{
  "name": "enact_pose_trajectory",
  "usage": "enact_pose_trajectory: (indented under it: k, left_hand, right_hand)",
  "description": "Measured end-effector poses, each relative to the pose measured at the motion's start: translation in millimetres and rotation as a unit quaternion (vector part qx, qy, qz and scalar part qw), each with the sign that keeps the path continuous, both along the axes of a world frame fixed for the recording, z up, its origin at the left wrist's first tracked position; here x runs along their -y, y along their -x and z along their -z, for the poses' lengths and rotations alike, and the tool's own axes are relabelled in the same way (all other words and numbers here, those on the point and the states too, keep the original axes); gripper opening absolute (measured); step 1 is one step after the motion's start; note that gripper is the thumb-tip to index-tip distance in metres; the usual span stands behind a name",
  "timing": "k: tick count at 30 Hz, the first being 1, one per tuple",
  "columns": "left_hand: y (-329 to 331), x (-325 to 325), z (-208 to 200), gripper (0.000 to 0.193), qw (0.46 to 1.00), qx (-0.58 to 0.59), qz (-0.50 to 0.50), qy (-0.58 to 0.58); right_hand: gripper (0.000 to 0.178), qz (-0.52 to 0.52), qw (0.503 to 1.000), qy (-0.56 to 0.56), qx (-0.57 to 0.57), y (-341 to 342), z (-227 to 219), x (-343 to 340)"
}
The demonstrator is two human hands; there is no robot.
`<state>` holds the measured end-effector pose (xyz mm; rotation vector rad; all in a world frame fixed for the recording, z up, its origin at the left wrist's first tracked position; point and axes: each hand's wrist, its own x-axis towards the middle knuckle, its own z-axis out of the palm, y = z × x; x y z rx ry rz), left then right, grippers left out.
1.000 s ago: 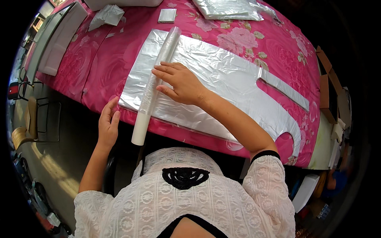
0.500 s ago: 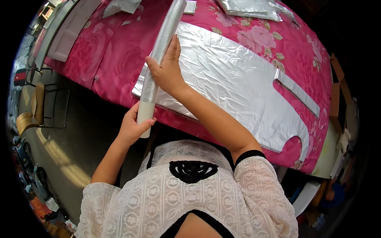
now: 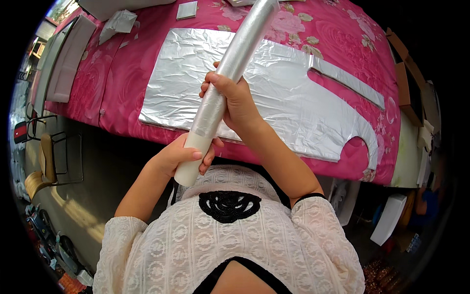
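Note:
A long roll of clear plastic film (image 3: 247, 41) on a white core slants across the middle, its near end low and its far end beyond the stack. My left hand (image 3: 183, 157) is closed round the bare white core at the near end. Higher up, my right hand (image 3: 232, 95) grips the film-covered part, with its fingers wrapped underneath. Beneath the roll, a flat stack of silvery vest-shaped plastic bags (image 3: 293, 108) lies on the table, its handles pointing right. My hands are above the near edge of the stack.
A pink floral cloth (image 3: 122, 88) covers the table. A small white square packet (image 3: 186, 10) and a crumpled plastic piece (image 3: 119, 24) lie toward the back. A chair (image 3: 45, 164) stands on the floor at left. Cardboard boxes (image 3: 407, 88) are at the right edge.
The roll has tilted further to the right, and its near end has shifted right. My right hand has turned and now wraps the roll from below. The view has shifted, too.

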<state>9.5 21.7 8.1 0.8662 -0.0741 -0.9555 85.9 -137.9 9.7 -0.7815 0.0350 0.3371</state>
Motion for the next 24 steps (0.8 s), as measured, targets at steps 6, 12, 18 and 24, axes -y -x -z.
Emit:
enact_pose_trajectory:
  k: [6, 12, 18, 24]
  left_hand:
    - [-3.5, 37.3, 30.5, 0.044, 0.936, 0.137, -0.11, -0.305]
    - [1.1, 12.1, 38.2, 0.051, 0.955, -0.043, 0.033, -0.293]
    - [20.1, -6.4, 50.9, 0.055, 0.961, -0.03, 0.121, -0.246]
    - [28.8, -7.5, 53.0, 0.056, 0.957, -0.052, 0.11, -0.263]
  right_hand:
    - [0.048, 0.058, 0.989, 0.133, -0.018, 27.3, 50.1, 10.0]
    - [0.04, 0.158, 0.979, 0.019, -0.126, -20.7, 68.7, 80.2]
    - [0.024, 0.156, 0.938, 0.298, -0.079, -59.7, 66.8, 188.4]
    - [0.023, -0.114, 0.892, 0.437, -0.022, -46.6, 50.7, 180.3]
